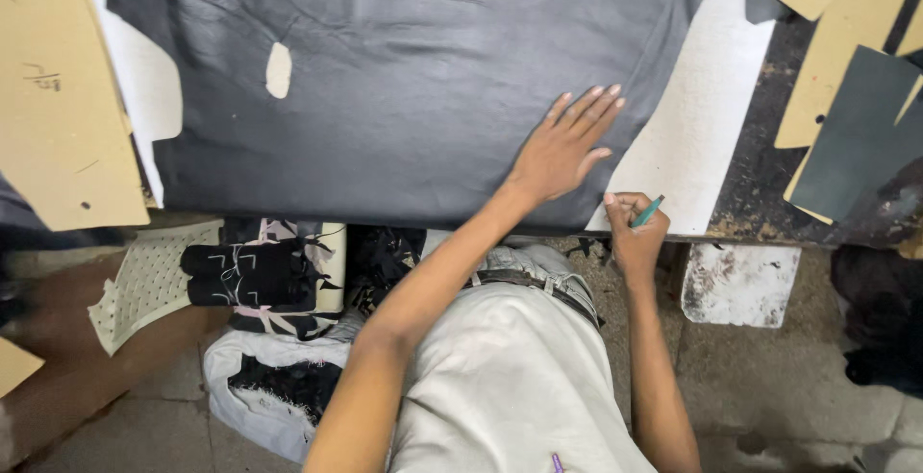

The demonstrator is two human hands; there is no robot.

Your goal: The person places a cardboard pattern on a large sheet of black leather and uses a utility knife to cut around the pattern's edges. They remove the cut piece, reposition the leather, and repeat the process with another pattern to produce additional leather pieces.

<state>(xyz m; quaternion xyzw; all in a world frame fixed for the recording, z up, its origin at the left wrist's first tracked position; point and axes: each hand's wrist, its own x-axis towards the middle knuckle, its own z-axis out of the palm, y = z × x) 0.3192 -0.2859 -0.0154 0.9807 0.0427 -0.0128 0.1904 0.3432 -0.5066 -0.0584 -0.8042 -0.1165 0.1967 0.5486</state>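
Head view shows our left hand [562,151] pressed flat, fingers spread, on the near right part of the black hide [413,79] lying across the white board [711,98]. Our right hand [635,233] is closed round a green pen [647,211] at the near edge. The hide looks soft, limp and light, probably best pinned flat or lifted by an edge.

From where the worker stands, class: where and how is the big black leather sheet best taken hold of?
Probably by its near edge, coming from the table's front. The black leather sheet lies flat on the white board, so only an edge can be pinched. The near edge sits at the table's front, beside the left hand pressed flat on it; the right hand holds a green pen.
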